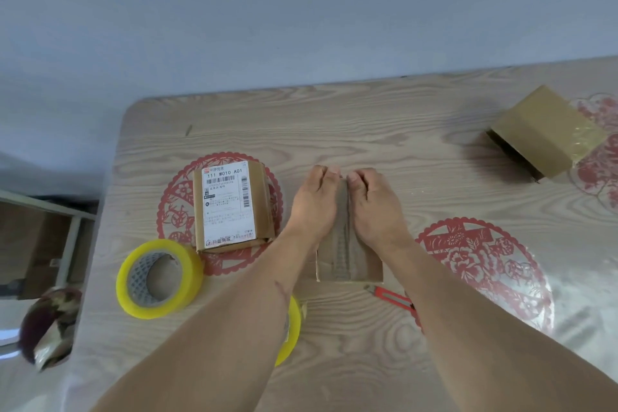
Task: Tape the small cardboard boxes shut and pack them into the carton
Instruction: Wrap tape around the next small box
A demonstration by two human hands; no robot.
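A small cardboard box (347, 256) stands at the table's middle, with old tape along its top seam. My left hand (314, 202) and my right hand (374, 204) lie side by side on its top, fingers curled over the far edge, holding the flaps together. A second small box (230, 207) with a white shipping label lies to the left. A third box (543, 132) sits tilted at the far right. One yellow tape roll (159, 278) lies at the left. Another tape roll (290, 331) is mostly hidden under my left forearm.
A red utility knife (393, 298) lies just in front of the middle box, beside my right forearm. The wooden table (368, 130) has red paper-cut decorations under a clear cover. A brown carton (30, 241) shows off the table's left edge, beside a shiny object (50, 328).
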